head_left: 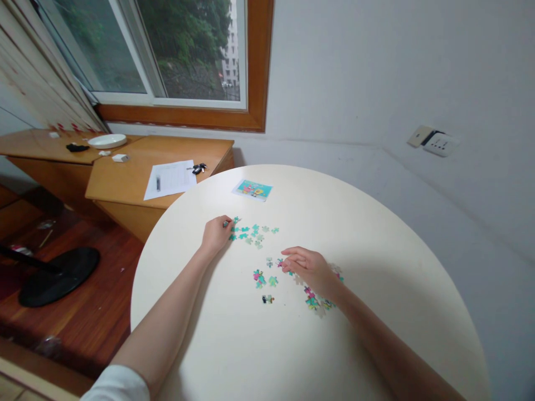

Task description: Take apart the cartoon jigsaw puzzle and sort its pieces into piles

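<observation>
Teal, knobby-edged jigsaw pieces lay scattered on the smooth, round cream table. The left hand had its grip pinched shut on one teal piece at the cluster's edge. The right hand lay flat, its grip slack, fingertips touching a multicoloured piece.

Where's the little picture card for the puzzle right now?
In the head view, the picture card lies at the far edge of the round table, beyond the teal pieces by the left hand.

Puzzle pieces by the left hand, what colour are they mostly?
Mostly teal green puzzle pieces, clearest in the head view.
</observation>
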A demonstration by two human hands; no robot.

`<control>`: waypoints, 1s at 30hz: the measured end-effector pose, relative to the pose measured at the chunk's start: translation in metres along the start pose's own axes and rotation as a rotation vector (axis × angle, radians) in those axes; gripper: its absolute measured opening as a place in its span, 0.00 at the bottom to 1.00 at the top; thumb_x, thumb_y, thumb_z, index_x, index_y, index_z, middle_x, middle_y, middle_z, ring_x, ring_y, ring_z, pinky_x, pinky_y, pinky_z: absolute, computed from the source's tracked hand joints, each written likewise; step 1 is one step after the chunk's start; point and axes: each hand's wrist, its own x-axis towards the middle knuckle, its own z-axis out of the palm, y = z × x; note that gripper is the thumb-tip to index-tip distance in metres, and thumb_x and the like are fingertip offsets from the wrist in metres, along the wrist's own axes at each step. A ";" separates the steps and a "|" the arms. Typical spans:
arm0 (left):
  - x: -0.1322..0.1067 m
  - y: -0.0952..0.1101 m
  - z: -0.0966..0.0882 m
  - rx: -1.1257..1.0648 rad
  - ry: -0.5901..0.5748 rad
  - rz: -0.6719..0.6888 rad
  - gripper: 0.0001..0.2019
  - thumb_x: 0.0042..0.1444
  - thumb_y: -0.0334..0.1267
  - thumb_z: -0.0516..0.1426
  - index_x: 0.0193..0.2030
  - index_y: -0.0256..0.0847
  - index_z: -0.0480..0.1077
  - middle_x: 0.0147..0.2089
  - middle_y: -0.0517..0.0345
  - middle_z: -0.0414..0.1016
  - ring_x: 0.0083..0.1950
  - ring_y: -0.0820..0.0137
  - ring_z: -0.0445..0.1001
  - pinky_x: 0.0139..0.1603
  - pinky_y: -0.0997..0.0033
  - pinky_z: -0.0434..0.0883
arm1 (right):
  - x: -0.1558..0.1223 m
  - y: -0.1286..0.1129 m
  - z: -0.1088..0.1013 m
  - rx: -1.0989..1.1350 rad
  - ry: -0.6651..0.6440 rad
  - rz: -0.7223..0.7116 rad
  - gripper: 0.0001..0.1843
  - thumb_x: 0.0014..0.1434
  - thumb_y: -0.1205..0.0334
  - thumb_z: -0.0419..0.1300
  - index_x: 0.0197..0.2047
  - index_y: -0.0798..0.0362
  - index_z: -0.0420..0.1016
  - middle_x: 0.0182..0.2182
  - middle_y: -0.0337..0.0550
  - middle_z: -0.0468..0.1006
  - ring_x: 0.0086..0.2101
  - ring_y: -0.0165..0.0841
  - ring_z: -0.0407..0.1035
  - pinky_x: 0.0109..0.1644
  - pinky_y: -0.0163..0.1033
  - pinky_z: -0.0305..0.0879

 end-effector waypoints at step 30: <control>-0.009 0.006 -0.014 -0.614 0.240 -0.185 0.11 0.44 0.29 0.50 0.33 0.39 0.71 0.17 0.65 0.58 0.20 0.74 0.57 0.26 0.72 0.57 | -0.003 -0.003 0.002 -0.023 0.003 -0.009 0.13 0.51 0.55 0.56 0.38 0.52 0.70 0.30 0.44 0.79 0.32 0.36 0.75 0.29 0.35 0.68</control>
